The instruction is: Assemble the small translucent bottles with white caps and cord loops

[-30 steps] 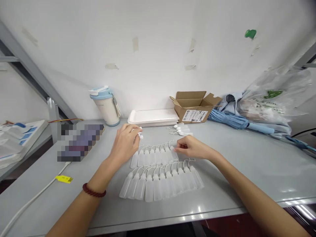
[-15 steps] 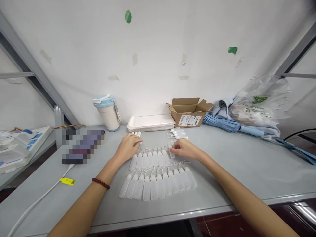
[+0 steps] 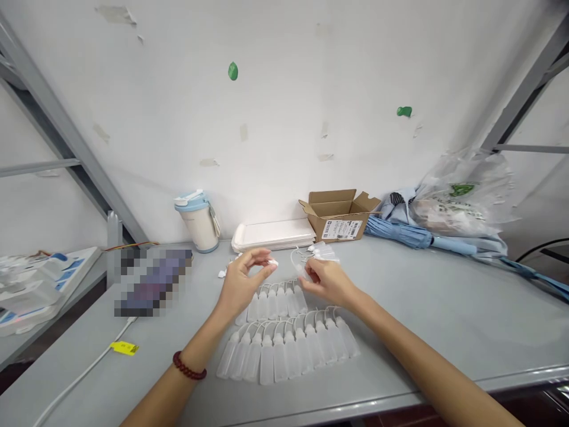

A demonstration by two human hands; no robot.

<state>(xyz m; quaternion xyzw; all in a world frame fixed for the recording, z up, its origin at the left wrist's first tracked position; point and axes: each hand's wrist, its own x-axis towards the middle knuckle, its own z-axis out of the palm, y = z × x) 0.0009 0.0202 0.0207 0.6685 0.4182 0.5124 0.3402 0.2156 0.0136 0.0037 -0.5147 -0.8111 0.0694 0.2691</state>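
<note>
Two rows of small translucent squeeze bottles lie side by side on the grey table. My left hand is raised above the far row and pinches a small white cap between thumb and fingers. My right hand is closed on one small bottle, its thin white tether looping up between the two hands. A few loose white caps lie left of my left hand. More small bottles lie in a heap behind my right hand.
At the back stand a blue-lidded cup, a stack of white trays and an open cardboard box. A blue umbrella and plastic bag lie at the right. A white cable with yellow tag runs at the left.
Both hands have lifted off the table. The left hand picked up a cap, the right raised a bottle from the end of the far row. The camera tilted up.
</note>
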